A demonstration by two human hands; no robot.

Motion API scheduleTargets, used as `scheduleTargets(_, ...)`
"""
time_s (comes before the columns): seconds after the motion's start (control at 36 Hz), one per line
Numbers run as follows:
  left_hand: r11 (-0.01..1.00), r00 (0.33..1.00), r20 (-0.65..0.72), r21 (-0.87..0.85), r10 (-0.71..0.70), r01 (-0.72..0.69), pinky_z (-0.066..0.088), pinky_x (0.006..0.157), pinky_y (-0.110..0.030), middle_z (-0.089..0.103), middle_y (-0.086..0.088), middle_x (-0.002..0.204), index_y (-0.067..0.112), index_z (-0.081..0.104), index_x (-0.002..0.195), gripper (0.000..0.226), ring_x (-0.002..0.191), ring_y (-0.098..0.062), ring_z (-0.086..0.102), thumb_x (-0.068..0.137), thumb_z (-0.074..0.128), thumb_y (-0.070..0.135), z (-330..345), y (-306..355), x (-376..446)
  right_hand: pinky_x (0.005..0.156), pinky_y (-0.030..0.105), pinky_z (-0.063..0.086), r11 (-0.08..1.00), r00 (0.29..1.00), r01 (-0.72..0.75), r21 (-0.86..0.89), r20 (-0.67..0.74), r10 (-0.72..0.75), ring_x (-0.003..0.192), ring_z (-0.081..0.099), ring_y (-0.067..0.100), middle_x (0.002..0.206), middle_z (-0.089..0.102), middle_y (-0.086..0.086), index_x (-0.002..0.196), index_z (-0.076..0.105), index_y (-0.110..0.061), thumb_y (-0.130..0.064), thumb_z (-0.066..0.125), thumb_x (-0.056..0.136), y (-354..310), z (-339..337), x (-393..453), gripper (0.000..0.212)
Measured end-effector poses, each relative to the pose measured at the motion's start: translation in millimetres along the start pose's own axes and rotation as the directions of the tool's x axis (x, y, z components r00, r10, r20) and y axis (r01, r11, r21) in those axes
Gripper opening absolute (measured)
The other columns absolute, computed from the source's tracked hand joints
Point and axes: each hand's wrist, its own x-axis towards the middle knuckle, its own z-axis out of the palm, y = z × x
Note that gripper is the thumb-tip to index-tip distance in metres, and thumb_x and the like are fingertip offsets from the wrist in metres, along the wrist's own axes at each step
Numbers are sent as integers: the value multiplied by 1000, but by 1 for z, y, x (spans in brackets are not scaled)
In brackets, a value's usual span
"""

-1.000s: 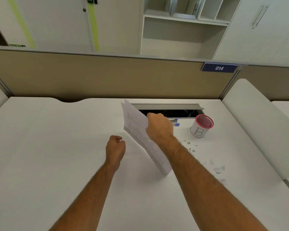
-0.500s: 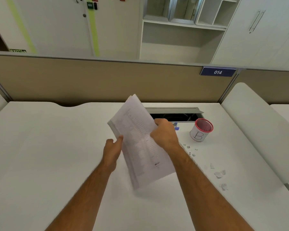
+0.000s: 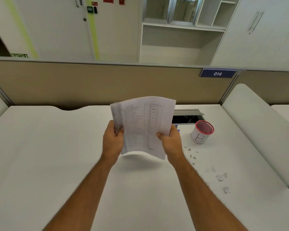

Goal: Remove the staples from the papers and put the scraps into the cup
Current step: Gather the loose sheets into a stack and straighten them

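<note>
A stack of printed papers (image 3: 141,124) is held upright above the white desk, its printed face toward me. My left hand (image 3: 113,139) grips its left edge and my right hand (image 3: 169,141) grips its lower right edge. To the right stands a white cup (image 3: 201,133) with a red rim and the letter B, apart from both hands. Several pulled staples (image 3: 191,155) lie on the desk below the cup. Torn paper scraps (image 3: 220,176) lie further toward me at the right.
An open cable hatch (image 3: 187,116) is set in the desk behind the papers, and a small blue object (image 3: 177,126) peeks out beside my right hand. A beige partition (image 3: 90,84) closes off the back, and a white side panel (image 3: 257,130) rises at right.
The papers were held edge-on by my right hand alone; my left hand has taken the left edge and the stack has turned to face me and risen.
</note>
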Motion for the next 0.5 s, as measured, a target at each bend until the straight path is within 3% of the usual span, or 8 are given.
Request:
scheduleTargets(0.11,999,1000,-1,38,-10,10,53,68,-10,66,12,105,30,55,110,10,97,-10,68,101,57,28,4,-10,-10,98,51,51,999,999,-31,43,-28,33,104,58,18,104,60,-19,117,50,-38,-8,64,93,15,1,-3,41)
scheduleTargets(0.25,998,1000,-9,57,-29,30,52,68,-10,65,13,104,31,54,107,6,96,-10,67,102,54,27,6,-17,-17,100,57,48,997,997,-68,39,-25,69,112,60,24,115,64,-6,125,55,-29,-8,64,93,30,-1,-6,40)
scheduleTargets(0.33,995,999,-26,99,-22,24,52,61,-6,65,10,102,24,55,106,5,93,-9,66,103,53,27,6,-18,-14,97,44,51,999,999,-42,19,-17,42,110,60,19,117,64,-8,131,54,-26,-8,65,93,33,-5,-2,43)
scheduleTargets(0.42,993,999,-19,107,-39,41,51,57,-6,67,8,97,20,57,100,10,88,-9,67,102,54,28,5,-17,-11,82,27,56,999,999,-36,11,-3,36,102,64,14,110,66,-13,124,56,-28,-11,66,93,34,-9,2,37)
scheduleTargets(0.5,988,992,-6,91,-127,127,55,60,-14,69,6,97,20,60,97,10,87,-11,70,101,56,28,4,-20,-11,75,30,60,998,998,-64,-8,6,64,99,68,18,108,68,-8,117,57,-27,-12,65,93,36,-14,5,29)
